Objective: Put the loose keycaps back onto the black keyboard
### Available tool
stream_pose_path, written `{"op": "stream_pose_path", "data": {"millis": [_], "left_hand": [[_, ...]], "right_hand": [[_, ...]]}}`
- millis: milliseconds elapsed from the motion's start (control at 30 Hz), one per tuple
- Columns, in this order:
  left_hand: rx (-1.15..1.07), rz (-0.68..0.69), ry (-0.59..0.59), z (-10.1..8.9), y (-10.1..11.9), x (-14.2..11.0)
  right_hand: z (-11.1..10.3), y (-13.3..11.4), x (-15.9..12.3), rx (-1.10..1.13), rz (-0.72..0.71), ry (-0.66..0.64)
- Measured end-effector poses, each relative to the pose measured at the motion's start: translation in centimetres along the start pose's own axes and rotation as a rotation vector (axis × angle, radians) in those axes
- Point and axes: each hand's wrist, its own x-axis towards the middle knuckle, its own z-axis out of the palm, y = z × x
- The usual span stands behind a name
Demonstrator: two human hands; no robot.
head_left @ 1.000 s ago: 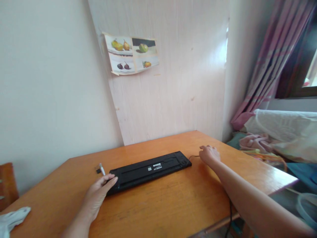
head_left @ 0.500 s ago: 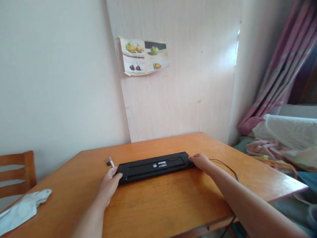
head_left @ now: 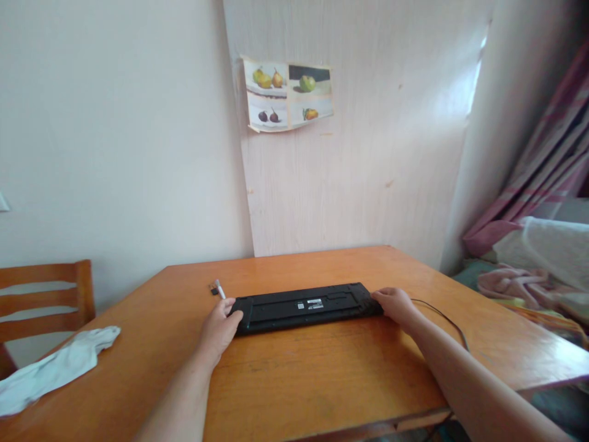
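Note:
A black keyboard point(head_left: 285, 312) is upside down over the wooden table point(head_left: 294, 374), its underside and white labels facing up. My left hand point(head_left: 221, 325) grips its left end, thumb on top. At the right end, my right hand point(head_left: 394, 305) pinches the corner. Just beyond my left fingers a white pen-like stick point(head_left: 219, 290) points up and away; whether that hand touches it I cannot tell. Near the stick lies a small dark object point(head_left: 214, 291). A black cable point(head_left: 444, 318) curves over the table to the right of my right hand.
A white cloth point(head_left: 59, 368) lies on the table at the left, beside a wooden chair point(head_left: 46, 294). Fruit pictures point(head_left: 289, 95) hang on the board behind the table. Bedding and clothes point(head_left: 510, 282) are piled past the table's right edge.
The view has turned slightly left, so everything sits further right in the picture. Both hands still hold the two ends of the keyboard.

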Motion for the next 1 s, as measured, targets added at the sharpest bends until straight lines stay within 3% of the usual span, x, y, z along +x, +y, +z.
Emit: {"op": "stream_pose_path", "data": {"millis": [133, 200, 333, 433, 567, 733, 800, 933, 1000], "left_hand": [[0.165, -0.016, 0.036, -0.3, 0.4, -0.1], [0.331, 0.080, 0.109, -0.1, 1.6, -0.6], [0.611, 0.404, 0.327, 1.3, 4.9, -2.5], [0.682, 0.582, 0.333, 2.7, 6.5, -3.8], [0.714, 0.659, 0.306, 3.6, 6.9, -4.3], [0.699, 0.650, 0.338, 3.5, 6.8, -4.2], [0.692, 0.632, 0.258, 3.7, 6.4, -4.0], [0.730, 0.499, -0.171, 4.3, 4.8, -3.5], [0.756, 0.456, -0.259, 4.5, 4.5, -3.5]], "right_hand": [[-1.0, -0.7, -0.4, -0.088, 0.006, 0.006], [-1.6, -2.2, -1.0, -0.168, -0.018, 0.056], [-2.0, -6.1, -2.9, -0.262, -0.332, 0.235], [-0.8, -7.8, -3.9, -0.316, -0.527, 0.315], [1.2, -7.7, -4.0, -0.404, -0.517, 0.282], [1.7, -7.4, -3.6, -0.420, -0.510, 0.304], [1.8, -7.4, -3.6, -0.427, -0.508, 0.238], [2.5, -6.9, -3.9, -0.481, -0.526, -0.183], [2.7, -6.8, -4.0, -0.500, -0.529, -0.250]]}}
